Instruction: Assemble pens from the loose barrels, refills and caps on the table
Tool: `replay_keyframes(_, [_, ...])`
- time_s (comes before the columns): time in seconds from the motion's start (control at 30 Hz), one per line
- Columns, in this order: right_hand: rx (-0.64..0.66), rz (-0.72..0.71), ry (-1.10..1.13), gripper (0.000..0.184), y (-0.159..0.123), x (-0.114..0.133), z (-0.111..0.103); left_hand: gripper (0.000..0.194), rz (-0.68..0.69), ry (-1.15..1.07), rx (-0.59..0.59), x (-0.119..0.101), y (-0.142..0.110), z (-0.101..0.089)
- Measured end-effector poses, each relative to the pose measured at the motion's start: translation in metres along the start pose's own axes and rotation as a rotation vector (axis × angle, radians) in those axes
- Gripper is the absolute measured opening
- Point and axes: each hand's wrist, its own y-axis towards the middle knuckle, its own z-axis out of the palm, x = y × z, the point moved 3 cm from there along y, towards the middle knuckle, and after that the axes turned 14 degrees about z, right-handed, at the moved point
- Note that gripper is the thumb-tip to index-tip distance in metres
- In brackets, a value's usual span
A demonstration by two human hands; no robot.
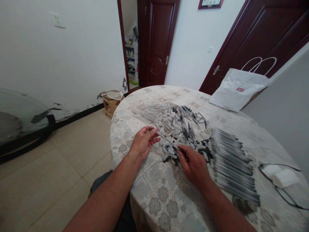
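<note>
A thin, pale pen barrel (166, 138) slants between my two hands above the table. My left hand (142, 141) pinches its upper left end between thumb and forefinger, the other fingers loosely curled. At the lower right end, the closed fingers of my right hand (194, 164) meet the barrel; any small part inside them is hidden. Just beyond lies a heap of whitish pen barrels (154, 114), with dark, thin refills (188, 132) to its right. Small black and white pen pieces (171, 151) are scattered under the held barrel. Beside my right forearm, several pens (233, 164) lie in a neat row.
A patterned cloth (166, 206) covers the round table. Eyeglasses (287, 195) and a white roll (285, 178) rest at the right, and a white paper bag (238, 88) stands at the far right edge. A stool (111, 101) and a fan (26, 125) are on the left.
</note>
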Motion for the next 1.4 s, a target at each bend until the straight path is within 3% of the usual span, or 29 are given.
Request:
replay_keyframes(0.5, [0.011, -0.049, -0.052, 0.026, 0.000, 0.005, 0.007, 0.026, -0.030, 0.097, 0.097, 0.011, -0.003, 0.001])
replay_keyframes(0.77, [0.140, 0.319, 0.190, 0.023, -0.002, 0.006, 0.005, 0.023, 0.000, 0.086, 0.055, 0.012, -0.007, 0.010])
replay_keyframes(0.97, [0.360, 0.756, 0.748, 0.030, -0.007, -0.005, 0.027, 0.022, 0.015, 0.050, 0.043, 0.011, -0.009, 0.013])
replay_keyframes(1.07, [0.382, 0.894, 0.942, 0.032, -0.007, -0.004, 0.029, 0.024, 0.010, 0.066, 0.061, 0.011, -0.008, 0.013])
replay_keyframes(1.27, [0.428, 1.017, 1.102, 0.031, -0.001, 0.005, 0.029, 0.026, 0.044, 0.140, 0.082, 0.008, -0.006, 0.011])
replay_keyframes(1.4, [0.453, 0.851, 0.873, 0.019, 0.007, 0.005, 0.023, 0.027, 0.064, 0.175, 0.111, 0.004, 0.000, 0.013])
